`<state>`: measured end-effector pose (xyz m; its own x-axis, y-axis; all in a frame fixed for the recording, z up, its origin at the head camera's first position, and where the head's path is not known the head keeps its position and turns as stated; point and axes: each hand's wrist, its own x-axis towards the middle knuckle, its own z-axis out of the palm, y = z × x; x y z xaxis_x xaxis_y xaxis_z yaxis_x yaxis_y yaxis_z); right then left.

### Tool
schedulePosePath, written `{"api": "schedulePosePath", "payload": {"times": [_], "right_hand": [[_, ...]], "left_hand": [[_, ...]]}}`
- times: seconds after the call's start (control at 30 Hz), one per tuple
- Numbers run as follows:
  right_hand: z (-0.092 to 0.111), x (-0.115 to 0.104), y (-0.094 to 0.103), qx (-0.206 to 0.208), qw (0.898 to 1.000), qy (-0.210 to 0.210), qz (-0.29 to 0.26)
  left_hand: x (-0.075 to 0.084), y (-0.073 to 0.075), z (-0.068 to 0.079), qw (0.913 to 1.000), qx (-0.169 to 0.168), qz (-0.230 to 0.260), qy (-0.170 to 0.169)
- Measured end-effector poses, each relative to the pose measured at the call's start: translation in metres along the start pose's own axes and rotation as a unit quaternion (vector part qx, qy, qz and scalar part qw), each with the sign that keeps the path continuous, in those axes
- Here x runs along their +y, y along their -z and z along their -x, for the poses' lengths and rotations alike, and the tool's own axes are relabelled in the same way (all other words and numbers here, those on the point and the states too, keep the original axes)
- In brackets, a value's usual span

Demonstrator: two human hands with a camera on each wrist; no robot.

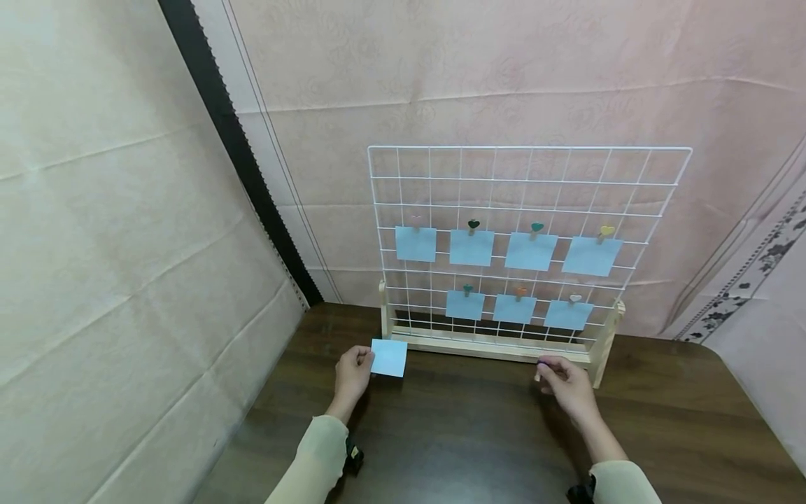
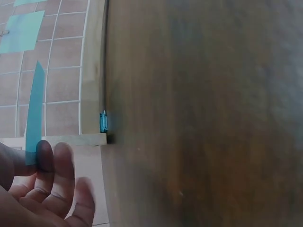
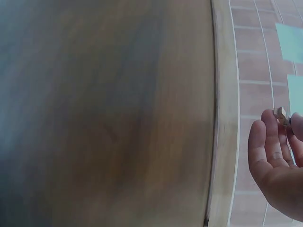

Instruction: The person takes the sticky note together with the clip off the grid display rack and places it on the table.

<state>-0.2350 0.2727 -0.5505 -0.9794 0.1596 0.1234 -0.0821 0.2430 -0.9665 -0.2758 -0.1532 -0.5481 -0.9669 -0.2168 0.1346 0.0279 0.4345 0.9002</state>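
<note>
My left hand [image 1: 352,379] pinches a light blue square paper note [image 1: 390,358] by its left edge, in front of the left end of a white wire grid rack [image 1: 497,183]. In the left wrist view the same note appears nearly edge-on, between thumb and fingers. Near the rack's right foot, my right hand [image 1: 569,390] pinches a small wooden clip [image 3: 280,115] with a purple top between thumb and index finger. Blue notes hang on the grid in two rows, each under a small clip, such as the note [image 1: 415,244] at upper left and the note [image 1: 465,305] at lower left.
The grid stands in a pale wooden base [image 1: 491,348] at the back of a dark wooden table [image 1: 466,427]. Pale cloth [image 1: 504,56] hangs behind and at the sides. A small blue item [image 2: 103,121] shows by the base's left end.
</note>
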Motion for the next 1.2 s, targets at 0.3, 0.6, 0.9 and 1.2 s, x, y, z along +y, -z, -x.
{"api": "schedulePosePath", "payload": {"times": [0.3, 0.6, 0.9, 1.2], "right_hand": [[0.008, 0.009, 0.039, -0.019, 0.998, -0.028, 0.049], [0.012, 0.013, 0.070, -0.047, 0.992, -0.091, 0.074], [0.010, 0.021, 0.086, -0.066, 0.987, -0.132, 0.068], [0.008, 0.025, 0.091, -0.080, 0.982, -0.151, 0.078]], "left_hand": [[-0.008, 0.006, 0.005, 0.9996, -0.008, -0.018, 0.017], [-0.012, 0.009, 0.008, 0.9991, -0.027, -0.019, 0.028], [-0.019, 0.007, 0.009, 0.9983, -0.035, -0.030, 0.035], [-0.025, 0.007, 0.009, 0.9973, -0.030, -0.047, 0.048]]}}
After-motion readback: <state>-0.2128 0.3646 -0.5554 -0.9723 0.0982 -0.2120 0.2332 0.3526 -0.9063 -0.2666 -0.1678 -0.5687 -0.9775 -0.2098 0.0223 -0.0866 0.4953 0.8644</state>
